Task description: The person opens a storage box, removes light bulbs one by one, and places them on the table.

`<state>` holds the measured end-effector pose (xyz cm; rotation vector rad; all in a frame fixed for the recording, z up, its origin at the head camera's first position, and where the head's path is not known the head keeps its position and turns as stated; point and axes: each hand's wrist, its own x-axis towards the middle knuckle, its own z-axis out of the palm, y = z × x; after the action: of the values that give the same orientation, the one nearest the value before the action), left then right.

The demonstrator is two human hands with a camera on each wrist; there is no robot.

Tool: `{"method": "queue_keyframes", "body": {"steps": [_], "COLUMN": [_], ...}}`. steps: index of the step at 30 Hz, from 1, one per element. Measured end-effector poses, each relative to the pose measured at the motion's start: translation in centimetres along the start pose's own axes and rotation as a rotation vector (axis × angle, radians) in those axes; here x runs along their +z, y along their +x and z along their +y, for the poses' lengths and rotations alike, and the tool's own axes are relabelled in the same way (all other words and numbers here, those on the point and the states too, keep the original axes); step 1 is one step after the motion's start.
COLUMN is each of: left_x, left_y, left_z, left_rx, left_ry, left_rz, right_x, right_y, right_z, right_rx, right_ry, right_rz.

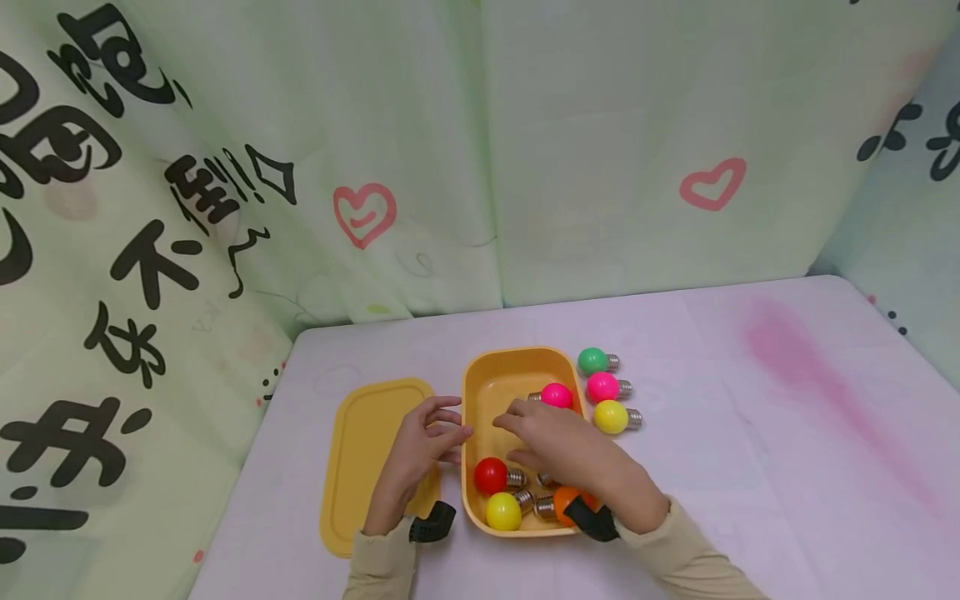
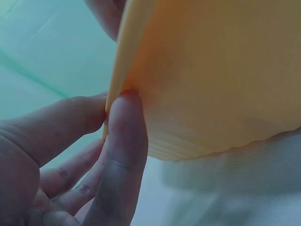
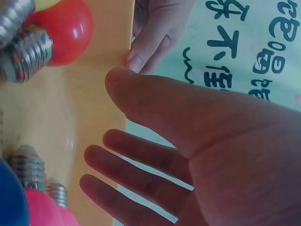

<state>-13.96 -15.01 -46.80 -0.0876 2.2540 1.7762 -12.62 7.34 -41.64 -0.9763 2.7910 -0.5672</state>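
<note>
A yellow plastic box stands on the table with several colored bulbs in it. My left hand pinches its left wall between thumb and fingers, as the left wrist view shows. Over the middle of the box hovers my right hand, fingers extended and holding nothing. Inside lie a red bulb, a yellow bulb, an orange bulb partly behind the right wrist strap, and a pink bulb. A blue bulb shows in the right wrist view; my right hand and arm hide it from the head view.
Left of the box, a flat yellow lid lies partly under my left arm. Beyond the box's right side are a green bulb, a pink bulb and a yellow bulb. A printed curtain hangs behind the table.
</note>
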Motion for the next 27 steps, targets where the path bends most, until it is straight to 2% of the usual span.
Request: {"method": "queue_keyframes", "body": {"steps": [12,27], "left_x": [0.0,0.1], "left_y": [-0.1,0.3], "left_z": [0.1,-0.2], "left_rx": [0.005,-0.021], "left_ry": [0.005,0.034], "left_rz": [0.003,0.006], "right_x": [1.1,1.8], "right_y": [0.6,1.3], "right_z": [-1.3,-2.0], "right_rx": [-0.028,0.013], "right_ry": [0.000,0.041], "right_rz": [-0.063,-0.160]}}
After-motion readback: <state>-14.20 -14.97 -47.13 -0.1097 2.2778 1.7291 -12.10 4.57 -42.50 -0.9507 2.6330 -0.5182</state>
